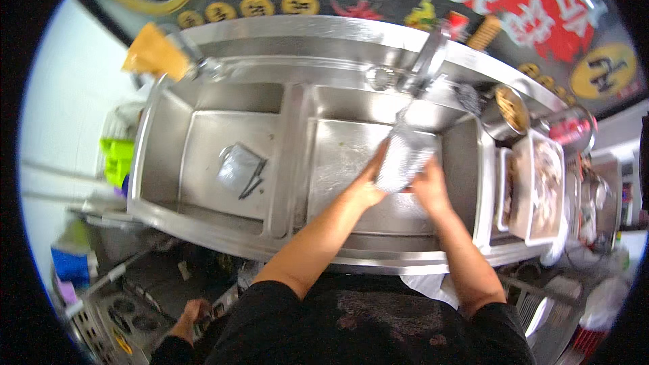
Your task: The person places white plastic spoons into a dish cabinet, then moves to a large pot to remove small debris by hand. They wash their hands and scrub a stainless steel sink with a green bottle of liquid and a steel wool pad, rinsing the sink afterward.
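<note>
Both of my hands are over the right basin of a stainless steel double sink [296, 162]. Between them is a shiny, ridged silvery object [403, 162], blurred, beneath the faucet [428, 63]; whether it is a metal container or running water over one cannot be told. My left hand [372, 177] grips its left side and my right hand [428, 182] its right side. In the left basin lie a small square clear-looking container [242, 165] and a dark thin object [252, 182] beside it.
Right of the sink stand a white plastic tub of pale food [545, 187], a metal pot [502, 124] and a dark scourer [467, 99]. A yellow cloth [157, 53] hangs at the back left corner. Another person's hand [195, 309] shows at the lower left, near a stove.
</note>
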A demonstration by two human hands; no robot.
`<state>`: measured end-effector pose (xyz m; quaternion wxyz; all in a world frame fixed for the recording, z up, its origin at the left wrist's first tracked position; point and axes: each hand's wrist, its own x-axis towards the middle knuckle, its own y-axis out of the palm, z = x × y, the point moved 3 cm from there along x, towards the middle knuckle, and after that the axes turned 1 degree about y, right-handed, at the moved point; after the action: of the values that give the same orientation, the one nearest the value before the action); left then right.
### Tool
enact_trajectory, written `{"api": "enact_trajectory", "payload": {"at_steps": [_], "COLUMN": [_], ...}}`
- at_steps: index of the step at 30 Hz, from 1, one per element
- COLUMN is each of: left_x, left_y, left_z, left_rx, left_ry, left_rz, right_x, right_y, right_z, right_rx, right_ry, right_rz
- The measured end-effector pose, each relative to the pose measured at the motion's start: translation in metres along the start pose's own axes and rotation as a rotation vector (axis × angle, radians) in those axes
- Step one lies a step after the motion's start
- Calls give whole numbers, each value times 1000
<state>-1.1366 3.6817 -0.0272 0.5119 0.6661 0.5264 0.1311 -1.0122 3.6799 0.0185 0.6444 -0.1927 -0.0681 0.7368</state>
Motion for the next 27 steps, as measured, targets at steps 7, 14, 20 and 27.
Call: {"api": "enact_trajectory", "payload": {"at_steps": [7,14,20,27], "left_x": [14,1,-25,-3], "left_y": [-29,-13,12,-46], "left_z": [-20,-9,-4,-20], "left_rx": [-100,-142,-22,-234], "left_ry": [59,200,183,292], "left_rz": [-151,47,-113,-30], "right_x": [-5,34,79,-8], "right_y": [46,73,59,98], "right_z": [23,28,3,3], "right_rx": [-6,-277,-159,-171], "right_ry": [-47,-344,-167,-312], "right_rz": [-20,-313,-178,-62]}}
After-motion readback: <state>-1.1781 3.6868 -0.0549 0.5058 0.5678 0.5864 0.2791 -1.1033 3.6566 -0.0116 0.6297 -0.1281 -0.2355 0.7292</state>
